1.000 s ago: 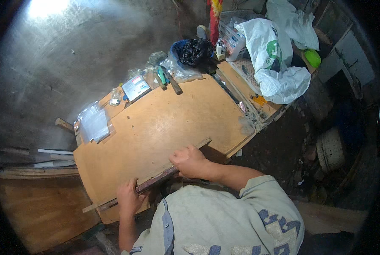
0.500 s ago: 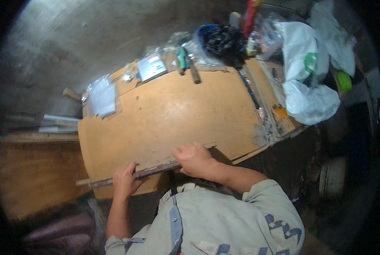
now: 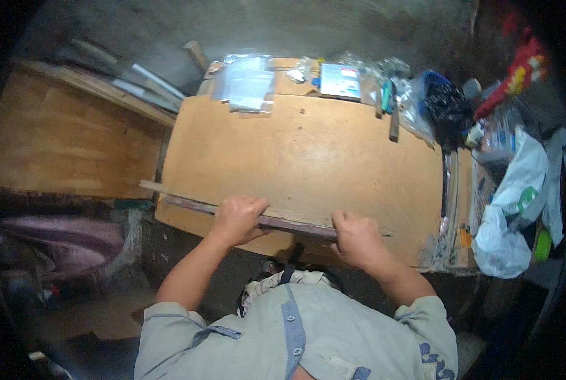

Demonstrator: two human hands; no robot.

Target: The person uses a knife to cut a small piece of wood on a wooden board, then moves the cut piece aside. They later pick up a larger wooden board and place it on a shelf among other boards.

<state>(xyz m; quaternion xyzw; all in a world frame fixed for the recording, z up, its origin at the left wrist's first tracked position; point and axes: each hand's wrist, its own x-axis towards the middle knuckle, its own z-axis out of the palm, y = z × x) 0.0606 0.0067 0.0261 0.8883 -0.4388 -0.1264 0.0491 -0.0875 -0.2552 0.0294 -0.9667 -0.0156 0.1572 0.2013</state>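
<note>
A long, thin strip of wood (image 3: pixel 299 227), pale on top and dark along its near side, lies across the front part of the wooden table (image 3: pixel 295 152). My left hand (image 3: pixel 237 220) grips it left of the middle, fingers over the far side and thumb nearer me. Toward the strip's right end, my right hand (image 3: pixel 360 239) is closed round it in much the same way. The pale left end sticks out past the table's left edge. Whether the strip rests on the tabletop or is lifted a little, I cannot tell.
Clear plastic sheets (image 3: pixel 248 82), a white box (image 3: pixel 340 81) and several hand tools (image 3: pixel 394 120) line the table's back. A black plastic bag (image 3: pixel 449 104) sits at the back right, with white plastic bags (image 3: pixel 508 221) hanging nearby. Left stands a wooden panel (image 3: pixel 74 133).
The view has swung, so the table and strip now sit more level and further right. My left hand grips farther from the strip's left end. Both hands keep hold of it.
</note>
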